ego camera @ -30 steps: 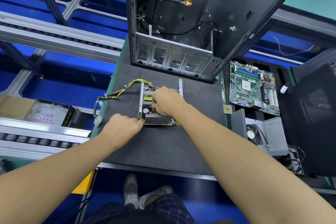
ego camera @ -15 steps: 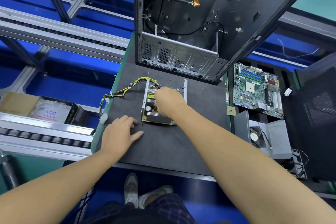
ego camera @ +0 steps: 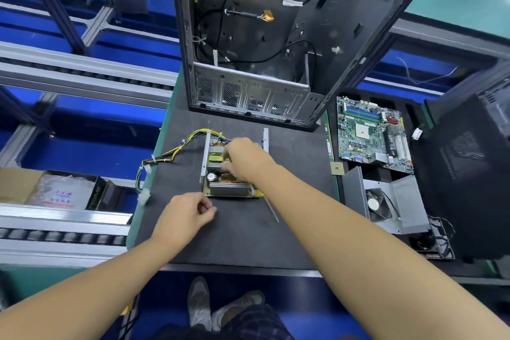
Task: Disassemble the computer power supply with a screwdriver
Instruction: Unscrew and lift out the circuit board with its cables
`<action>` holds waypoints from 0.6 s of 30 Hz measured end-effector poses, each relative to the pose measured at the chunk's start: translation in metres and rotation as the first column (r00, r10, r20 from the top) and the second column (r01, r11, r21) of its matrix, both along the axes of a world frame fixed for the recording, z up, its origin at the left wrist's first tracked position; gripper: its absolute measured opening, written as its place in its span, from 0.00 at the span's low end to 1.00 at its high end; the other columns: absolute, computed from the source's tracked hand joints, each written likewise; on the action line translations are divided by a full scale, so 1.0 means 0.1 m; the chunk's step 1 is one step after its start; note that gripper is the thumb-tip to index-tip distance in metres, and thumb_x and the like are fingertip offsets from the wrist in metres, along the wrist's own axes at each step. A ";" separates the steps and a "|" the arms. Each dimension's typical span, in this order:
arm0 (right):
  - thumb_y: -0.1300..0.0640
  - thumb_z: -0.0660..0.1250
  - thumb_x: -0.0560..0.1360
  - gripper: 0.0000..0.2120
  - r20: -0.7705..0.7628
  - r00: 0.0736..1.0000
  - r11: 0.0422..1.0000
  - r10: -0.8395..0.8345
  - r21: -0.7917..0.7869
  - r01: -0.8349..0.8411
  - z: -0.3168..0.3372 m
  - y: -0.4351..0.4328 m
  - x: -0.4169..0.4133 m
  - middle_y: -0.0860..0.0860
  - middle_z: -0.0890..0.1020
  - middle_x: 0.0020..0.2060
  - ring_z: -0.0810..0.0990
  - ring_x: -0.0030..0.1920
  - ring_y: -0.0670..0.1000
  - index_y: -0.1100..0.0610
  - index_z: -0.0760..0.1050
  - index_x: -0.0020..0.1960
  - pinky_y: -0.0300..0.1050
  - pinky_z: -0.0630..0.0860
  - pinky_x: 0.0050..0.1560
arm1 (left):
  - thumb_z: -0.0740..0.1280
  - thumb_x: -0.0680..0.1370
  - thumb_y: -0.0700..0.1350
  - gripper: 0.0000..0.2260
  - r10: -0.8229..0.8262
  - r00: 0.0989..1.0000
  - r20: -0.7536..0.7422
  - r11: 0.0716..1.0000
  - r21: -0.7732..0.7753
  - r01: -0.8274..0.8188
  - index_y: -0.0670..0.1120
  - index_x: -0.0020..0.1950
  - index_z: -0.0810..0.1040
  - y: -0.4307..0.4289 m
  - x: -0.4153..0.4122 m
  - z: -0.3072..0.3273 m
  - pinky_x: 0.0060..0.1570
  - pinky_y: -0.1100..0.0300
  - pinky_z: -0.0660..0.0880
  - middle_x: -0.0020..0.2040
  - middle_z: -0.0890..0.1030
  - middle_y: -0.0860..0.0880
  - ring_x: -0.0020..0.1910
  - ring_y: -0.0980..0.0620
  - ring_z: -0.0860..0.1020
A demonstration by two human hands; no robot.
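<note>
The open power supply (ego camera: 226,188) lies on the black mat (ego camera: 234,237), its circuit board, coils and capacitor exposed. A yellow and black cable bundle (ego camera: 171,154) trails off its left side over the mat edge. My right hand (ego camera: 244,160) sits on top of the board with fingers curled down into the components, gripping it. My left hand (ego camera: 190,212) hovers just in front of the supply's near-left corner, fingers curled, thumb against forefinger; nothing shows between them. The screwdriver (ego camera: 271,210) lies on the mat at the supply's near-right corner, untouched.
An emptied computer case (ego camera: 248,85) stands behind the supply. To the right lie a motherboard (ego camera: 372,132), a small chip (ego camera: 336,168), a metal cover with a fan (ego camera: 386,201) and a black side panel (ego camera: 469,174). A box (ego camera: 55,190) sits on the left conveyor.
My left hand left the supply's near-left corner, lay flat on the mat, and is now curled in front of the supply. My right hand stayed on the board.
</note>
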State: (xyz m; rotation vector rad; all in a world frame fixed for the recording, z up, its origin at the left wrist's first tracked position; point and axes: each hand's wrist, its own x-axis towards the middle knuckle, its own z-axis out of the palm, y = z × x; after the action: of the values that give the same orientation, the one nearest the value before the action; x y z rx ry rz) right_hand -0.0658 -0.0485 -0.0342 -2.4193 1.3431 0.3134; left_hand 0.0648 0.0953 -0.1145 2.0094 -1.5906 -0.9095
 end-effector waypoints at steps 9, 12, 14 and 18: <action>0.58 0.70 0.75 0.05 0.731 0.613 0.924 -0.301 0.066 0.376 0.61 -0.06 -0.78 0.49 0.81 0.41 0.79 0.38 0.48 0.53 0.82 0.50 0.43 0.78 0.45 | 0.69 0.77 0.34 0.02 -0.134 0.742 -0.657 0.949 0.131 0.288 0.38 0.48 0.82 -0.41 -1.24 0.59 0.38 0.57 0.81 0.35 0.84 0.45 0.36 0.50 0.84; 0.61 0.70 0.74 0.05 0.847 0.414 0.847 -0.332 0.074 0.527 0.86 -0.12 -1.20 0.49 0.79 0.36 0.77 0.30 0.48 0.53 0.81 0.47 0.47 0.81 0.36 | 0.70 0.78 0.35 0.04 -0.160 0.723 -0.672 0.905 0.192 0.379 0.35 0.50 0.82 -0.46 -1.61 0.65 0.36 0.62 0.79 0.37 0.84 0.41 0.33 0.53 0.82; 0.62 0.69 0.74 0.05 0.876 0.351 0.797 -0.332 0.061 0.601 0.99 -0.15 -1.49 0.48 0.77 0.34 0.76 0.31 0.51 0.55 0.81 0.47 0.53 0.81 0.36 | 0.71 0.77 0.35 0.05 -0.026 0.712 -0.701 0.910 0.278 0.307 0.33 0.49 0.82 -0.50 -1.89 0.64 0.36 0.60 0.81 0.37 0.83 0.40 0.35 0.51 0.83; 0.62 0.68 0.75 0.05 0.847 0.401 0.721 -0.349 -0.031 0.692 1.11 -0.08 -2.11 0.48 0.76 0.36 0.78 0.37 0.53 0.57 0.81 0.49 0.56 0.80 0.43 | 0.73 0.75 0.35 0.02 0.141 0.741 -0.657 0.857 0.456 0.241 0.36 0.45 0.83 -0.58 -2.53 0.55 0.42 0.55 0.83 0.39 0.85 0.39 0.40 0.48 0.86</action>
State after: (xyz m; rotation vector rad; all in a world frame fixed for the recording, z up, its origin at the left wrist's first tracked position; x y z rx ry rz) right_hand -0.2764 -0.0563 0.0770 -1.7322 1.6609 -1.2072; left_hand -0.1878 0.0372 -0.0598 1.5970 -1.0371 -1.9937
